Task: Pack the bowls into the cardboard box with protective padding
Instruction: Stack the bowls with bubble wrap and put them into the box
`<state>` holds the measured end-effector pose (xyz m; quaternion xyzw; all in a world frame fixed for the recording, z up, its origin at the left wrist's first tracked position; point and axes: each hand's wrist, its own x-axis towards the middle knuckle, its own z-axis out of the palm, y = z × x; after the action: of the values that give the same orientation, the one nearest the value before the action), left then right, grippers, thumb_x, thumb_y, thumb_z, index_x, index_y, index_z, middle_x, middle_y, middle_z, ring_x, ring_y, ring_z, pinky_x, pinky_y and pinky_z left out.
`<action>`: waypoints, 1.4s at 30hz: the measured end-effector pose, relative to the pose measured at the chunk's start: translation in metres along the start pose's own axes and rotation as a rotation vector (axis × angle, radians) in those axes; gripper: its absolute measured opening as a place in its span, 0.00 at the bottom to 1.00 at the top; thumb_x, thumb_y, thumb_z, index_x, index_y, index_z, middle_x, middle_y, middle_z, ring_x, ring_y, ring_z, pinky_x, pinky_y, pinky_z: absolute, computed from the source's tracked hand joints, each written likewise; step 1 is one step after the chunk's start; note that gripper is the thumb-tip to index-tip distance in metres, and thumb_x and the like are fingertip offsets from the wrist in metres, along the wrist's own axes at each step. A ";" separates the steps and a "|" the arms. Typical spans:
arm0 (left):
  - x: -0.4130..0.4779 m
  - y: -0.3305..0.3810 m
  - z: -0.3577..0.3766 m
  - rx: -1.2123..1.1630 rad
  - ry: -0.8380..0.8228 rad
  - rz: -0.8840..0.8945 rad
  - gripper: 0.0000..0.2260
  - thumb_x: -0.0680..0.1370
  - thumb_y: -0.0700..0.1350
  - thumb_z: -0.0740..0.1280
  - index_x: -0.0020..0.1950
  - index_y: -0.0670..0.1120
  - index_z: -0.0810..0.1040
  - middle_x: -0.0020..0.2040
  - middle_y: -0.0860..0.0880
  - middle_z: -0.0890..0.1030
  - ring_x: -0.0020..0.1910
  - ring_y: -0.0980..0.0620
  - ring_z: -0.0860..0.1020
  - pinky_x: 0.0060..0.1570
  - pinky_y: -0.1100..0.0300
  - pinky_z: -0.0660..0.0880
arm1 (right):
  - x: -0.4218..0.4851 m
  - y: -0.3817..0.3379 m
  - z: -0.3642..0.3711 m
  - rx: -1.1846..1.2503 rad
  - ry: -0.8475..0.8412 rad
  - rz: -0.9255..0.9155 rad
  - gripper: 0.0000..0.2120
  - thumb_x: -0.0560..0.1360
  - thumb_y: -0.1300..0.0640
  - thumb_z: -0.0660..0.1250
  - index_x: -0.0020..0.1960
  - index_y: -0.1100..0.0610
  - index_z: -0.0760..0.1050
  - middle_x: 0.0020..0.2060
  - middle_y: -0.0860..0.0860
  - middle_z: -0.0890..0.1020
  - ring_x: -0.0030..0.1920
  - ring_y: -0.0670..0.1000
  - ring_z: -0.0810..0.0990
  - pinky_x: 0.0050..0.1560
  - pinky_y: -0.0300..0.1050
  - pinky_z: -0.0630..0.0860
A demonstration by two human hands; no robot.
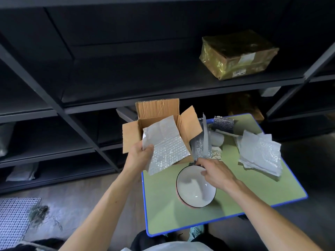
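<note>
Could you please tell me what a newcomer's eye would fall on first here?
The white bowl on the green table, its far rim pinched by the right hand, draws the eye first. Just beyond it, the left hand holds a bubble-wrap sheet in front of the open cardboard box. On the dark shelf above sits a gold-wrapped parcel.

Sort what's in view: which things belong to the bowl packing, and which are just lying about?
Job: bowl, gripped at its rim by the right hand; padding sheet in the left hand; cardboard box, flaps open; stack of padding sheets.
Lying about: gold-wrapped parcel on the shelf; mesh mat.
</note>
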<state>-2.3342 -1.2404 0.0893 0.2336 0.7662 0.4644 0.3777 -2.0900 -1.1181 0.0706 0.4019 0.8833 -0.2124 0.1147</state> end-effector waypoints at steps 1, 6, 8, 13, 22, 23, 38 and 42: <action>0.001 0.000 -0.001 -0.005 -0.009 -0.005 0.09 0.78 0.47 0.62 0.44 0.42 0.77 0.38 0.49 0.79 0.36 0.52 0.78 0.37 0.57 0.74 | -0.002 -0.001 -0.006 0.003 0.001 0.004 0.16 0.75 0.62 0.62 0.61 0.49 0.73 0.56 0.53 0.82 0.55 0.59 0.79 0.49 0.49 0.75; 0.008 0.001 -0.003 -0.023 -0.039 -0.026 0.10 0.73 0.46 0.62 0.48 0.41 0.77 0.39 0.48 0.79 0.38 0.49 0.78 0.38 0.54 0.75 | -0.011 -0.005 -0.047 0.049 -0.012 0.015 0.11 0.76 0.59 0.63 0.53 0.45 0.72 0.50 0.49 0.81 0.50 0.55 0.75 0.43 0.49 0.72; 0.008 0.003 -0.002 -0.032 -0.056 -0.030 0.11 0.71 0.46 0.62 0.48 0.41 0.77 0.38 0.49 0.79 0.36 0.49 0.78 0.37 0.53 0.74 | -0.014 -0.011 -0.066 0.079 -0.010 0.020 0.09 0.76 0.57 0.63 0.52 0.43 0.72 0.46 0.46 0.80 0.48 0.53 0.75 0.44 0.48 0.74; 0.003 0.006 0.004 -0.066 -0.131 -0.030 0.05 0.69 0.45 0.63 0.34 0.49 0.74 0.30 0.55 0.75 0.29 0.55 0.73 0.28 0.61 0.70 | -0.011 -0.036 -0.098 0.120 0.080 0.001 0.07 0.78 0.53 0.63 0.53 0.42 0.73 0.41 0.41 0.77 0.48 0.51 0.75 0.45 0.49 0.72; -0.010 0.001 0.012 -0.238 -0.267 -0.112 0.13 0.64 0.61 0.71 0.48 0.67 0.82 0.45 0.64 0.85 0.50 0.58 0.82 0.45 0.62 0.78 | 0.014 -0.076 -0.111 0.201 0.168 -0.024 0.11 0.79 0.54 0.63 0.60 0.46 0.76 0.48 0.49 0.82 0.52 0.56 0.78 0.54 0.54 0.76; -0.010 0.000 0.012 -0.279 -0.230 -0.177 0.15 0.62 0.63 0.71 0.47 0.66 0.83 0.41 0.65 0.84 0.49 0.57 0.81 0.47 0.60 0.77 | 0.017 -0.078 -0.109 0.205 0.166 -0.026 0.10 0.79 0.54 0.63 0.59 0.46 0.76 0.46 0.48 0.81 0.52 0.56 0.78 0.53 0.53 0.76; -0.002 0.001 -0.011 -0.638 -0.358 -0.218 0.19 0.73 0.64 0.70 0.60 0.59 0.82 0.59 0.52 0.84 0.57 0.52 0.83 0.51 0.53 0.81 | 0.035 -0.082 -0.098 0.305 0.151 -0.044 0.03 0.77 0.48 0.63 0.46 0.41 0.76 0.39 0.40 0.79 0.41 0.40 0.77 0.40 0.42 0.74; -0.001 0.010 -0.010 -0.762 -0.603 -0.244 0.30 0.77 0.68 0.62 0.72 0.51 0.74 0.71 0.44 0.75 0.71 0.42 0.72 0.73 0.41 0.64 | 0.036 -0.079 -0.096 0.328 0.180 -0.030 0.05 0.76 0.48 0.63 0.46 0.45 0.77 0.38 0.44 0.80 0.38 0.44 0.80 0.37 0.40 0.75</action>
<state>-2.3415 -1.2422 0.1018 0.1116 0.4208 0.5755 0.6923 -2.1764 -1.0957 0.1638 0.4192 0.8495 -0.3185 -0.0349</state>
